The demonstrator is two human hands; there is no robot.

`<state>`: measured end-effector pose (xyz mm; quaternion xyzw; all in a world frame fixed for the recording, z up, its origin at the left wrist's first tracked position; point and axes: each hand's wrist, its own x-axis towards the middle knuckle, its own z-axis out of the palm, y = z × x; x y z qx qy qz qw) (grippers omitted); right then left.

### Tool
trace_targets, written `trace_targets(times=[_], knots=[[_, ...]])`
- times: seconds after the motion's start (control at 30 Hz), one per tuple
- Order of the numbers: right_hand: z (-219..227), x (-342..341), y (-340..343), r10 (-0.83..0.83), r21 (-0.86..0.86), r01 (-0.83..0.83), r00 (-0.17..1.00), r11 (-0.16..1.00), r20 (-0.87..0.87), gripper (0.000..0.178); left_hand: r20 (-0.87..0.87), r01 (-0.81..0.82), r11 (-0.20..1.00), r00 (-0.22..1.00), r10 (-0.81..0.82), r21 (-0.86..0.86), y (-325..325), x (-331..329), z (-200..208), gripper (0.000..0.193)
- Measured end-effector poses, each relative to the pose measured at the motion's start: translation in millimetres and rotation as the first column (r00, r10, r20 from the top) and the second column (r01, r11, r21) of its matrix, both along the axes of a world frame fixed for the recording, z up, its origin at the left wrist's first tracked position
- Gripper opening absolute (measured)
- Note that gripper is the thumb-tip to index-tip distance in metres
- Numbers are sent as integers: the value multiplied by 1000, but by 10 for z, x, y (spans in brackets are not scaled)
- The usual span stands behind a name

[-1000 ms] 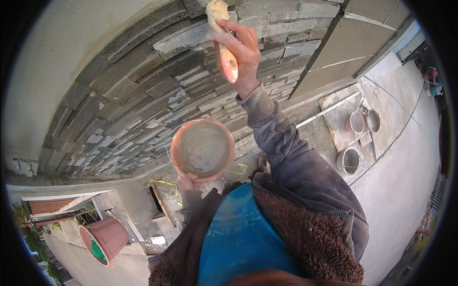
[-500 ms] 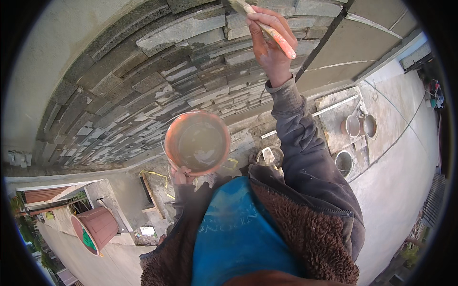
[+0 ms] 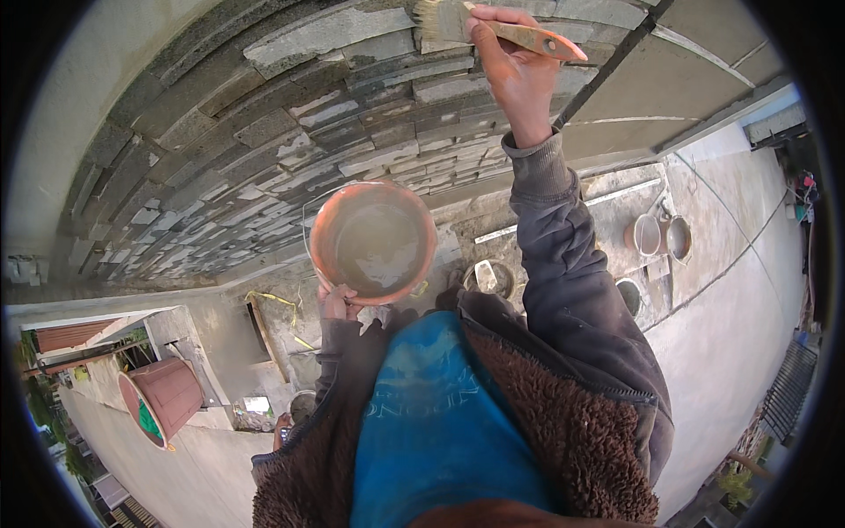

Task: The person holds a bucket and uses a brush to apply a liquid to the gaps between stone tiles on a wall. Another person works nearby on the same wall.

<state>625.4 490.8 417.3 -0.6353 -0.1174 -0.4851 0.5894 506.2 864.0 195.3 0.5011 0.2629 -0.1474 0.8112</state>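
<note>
My right hand (image 3: 519,75) is raised at the top of the view, closed round the handle of a paintbrush (image 3: 493,33) with an orange tip. The pale bristles lie against the grey stacked-stone wall (image 3: 343,114). Lower and to the left, my left hand (image 3: 338,302) grips the near rim of an orange-brown bucket (image 3: 322,231). Greyish, cloudy liquid (image 3: 378,246) is in the bucket, and its thin wire handle stands out at the left side. The fingers under the bucket are hidden.
Below are several buckets and pans (image 3: 647,236) on a stained slab, with a pan (image 3: 493,278) near my feet. A reddish-brown tub (image 3: 169,400) holding something green is at the lower left. Yellow strapping (image 3: 275,301) lies near a wooden piece. Smooth plastered panels (image 3: 695,62) adjoin the stonework.
The brush has turned from steeply slanted to nearly level, its bristles now coming into view on the stone. My right hand has shifted slightly right; the bucket appears slightly larger and farther right.
</note>
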Motion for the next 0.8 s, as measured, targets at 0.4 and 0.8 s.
trace_targets(times=[0.4, 0.8], knots=[[-2188, -1101, -272, 378, 577, 54, 706, 815, -599, 28, -7, 112, 994, 994, -112, -12, -119, 55, -397, 55], [-2923, -1652, 589, 384, 395, 17, 198, 918, -902, 34, 2, 310, 950, 951, -310, -32, -286, 273, -189, 64]])
